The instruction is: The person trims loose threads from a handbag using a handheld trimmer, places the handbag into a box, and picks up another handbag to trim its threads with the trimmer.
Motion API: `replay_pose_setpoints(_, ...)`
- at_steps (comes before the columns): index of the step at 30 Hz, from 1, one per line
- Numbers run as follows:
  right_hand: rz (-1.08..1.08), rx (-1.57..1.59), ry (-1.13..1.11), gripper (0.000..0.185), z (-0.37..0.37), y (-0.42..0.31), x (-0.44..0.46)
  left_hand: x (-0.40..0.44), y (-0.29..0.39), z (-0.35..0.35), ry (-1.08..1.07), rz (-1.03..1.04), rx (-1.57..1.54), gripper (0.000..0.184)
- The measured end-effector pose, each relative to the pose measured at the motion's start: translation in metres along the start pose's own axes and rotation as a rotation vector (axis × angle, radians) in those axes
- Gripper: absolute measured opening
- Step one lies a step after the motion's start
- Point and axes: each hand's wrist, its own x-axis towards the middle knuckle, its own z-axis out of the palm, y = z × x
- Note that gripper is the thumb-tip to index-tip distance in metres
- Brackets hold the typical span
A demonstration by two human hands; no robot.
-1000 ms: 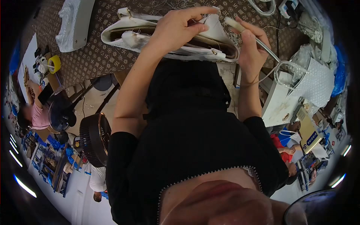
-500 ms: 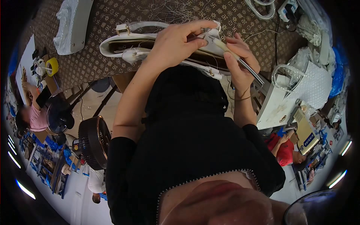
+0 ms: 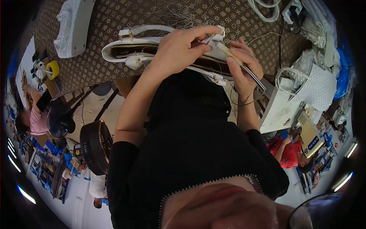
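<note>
A white handbag (image 3: 110,52) lies open on the patterned table in front of me, its zipped mouth showing a brown inside. My left hand (image 3: 181,49) reaches over the bag and pinches a small white tab at the handle end (image 3: 214,39) between thumb and fingers. Held like a pen in my right hand (image 3: 246,66) is a slim tool (image 3: 233,54) with a cream front and a shiny metal rear. Its thin tip is at the white tab, close to my left fingertips; whether it touches is unclear. A white wrapped piece (image 3: 134,62) hangs at the bag's near side.
Loose threads (image 3: 179,15) litter the patterned tabletop (image 3: 114,23). A plastic-wrapped panel (image 3: 74,28) lies at the far left. Wrapped white bags (image 3: 316,86) and a power strip (image 3: 291,14) are on the right. A black fan (image 3: 95,147) stands at lower left; other people sit farther off.
The bag and both hands have shifted slightly toward me. The grip on the tab and on the tool stays the same.
</note>
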Motion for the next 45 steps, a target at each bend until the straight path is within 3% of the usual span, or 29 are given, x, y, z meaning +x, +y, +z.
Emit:
replay_pose_setpoints(27,0.028,-0.008,0.004,0.016,0.000,0.001,-0.001,0.000,0.002,-0.001,-0.005,0.002,0.013,0.041)
replay_pose_setpoints(32,-0.050,0.201,0.066,0.015,-0.003,0.009,-0.005,-0.001,0.000,-0.001,0.005,0.012,-0.066,0.040)
replay_pose_setpoints(34,-0.073,0.309,0.129,0.014,0.000,0.015,-0.007,-0.003,-0.003,-0.004,0.067,0.295,-0.008,0.038)
replay_pose_setpoints(36,-0.130,0.341,0.173,0.014,0.002,0.020,-0.009,-0.011,0.008,-0.014,0.043,0.264,-0.018,0.036)
replay_pose_setpoints(38,-0.181,0.344,0.184,0.017,0.003,0.020,-0.007,-0.021,0.018,-0.021,0.205,0.330,0.184,0.036)
replay_pose_setpoints(40,-0.192,0.357,0.174,0.021,0.005,0.022,-0.006,-0.042,0.032,-0.049,0.177,0.308,0.230,0.037)
replay_pose_setpoints(42,-0.204,0.387,0.215,0.021,0.009,0.023,-0.009,-0.068,0.042,-0.084,0.020,0.422,-0.081,0.036)
replay_pose_setpoints(44,-0.186,0.414,0.249,0.021,0.014,0.023,-0.007,-0.079,0.032,-0.112,0.339,0.621,-0.051,0.038)
replay_pose_setpoints(45,-0.164,0.437,0.287,0.021,0.015,0.023,-0.008,-0.082,0.026,-0.119,0.414,0.447,0.024,0.038)
